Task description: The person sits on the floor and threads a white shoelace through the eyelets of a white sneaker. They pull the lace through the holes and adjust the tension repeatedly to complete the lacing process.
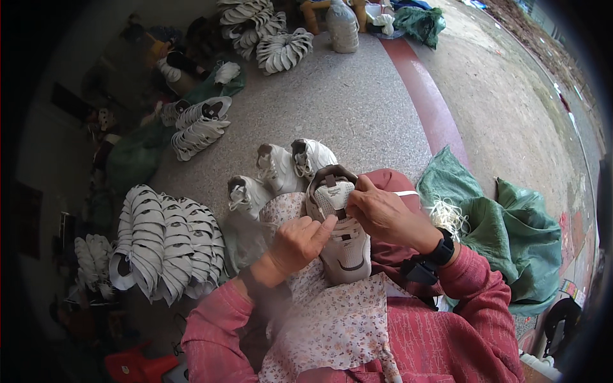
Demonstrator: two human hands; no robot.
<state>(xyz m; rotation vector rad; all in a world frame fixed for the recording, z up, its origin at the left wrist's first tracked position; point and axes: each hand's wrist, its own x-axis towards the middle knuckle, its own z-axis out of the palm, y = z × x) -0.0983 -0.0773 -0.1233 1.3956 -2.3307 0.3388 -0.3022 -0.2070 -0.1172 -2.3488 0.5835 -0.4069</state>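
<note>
A white and beige sneaker (348,255) rests on my lap, toe toward me, its brown-lined opening facing away. My right hand (386,214) is closed at the shoe's right side, fingers pinched against the upper beside the tongue. On the other side my left hand (297,246) is curled, its fingertips touching the lacing area; what it pinches is too small to make out. A short white strip (407,193) shows beyond my right hand, over my dark red trouser leg. Several white sneakers (278,169) with laces stand on the floor just past my knees.
Nested rows of white shoe uppers (169,242) lie at left, with more stacks (201,127) farther off. White laces (449,216) lie on a green sack (511,236) at right. A large plastic bottle (343,29) stands at the back; a red stool (140,365) is lower left.
</note>
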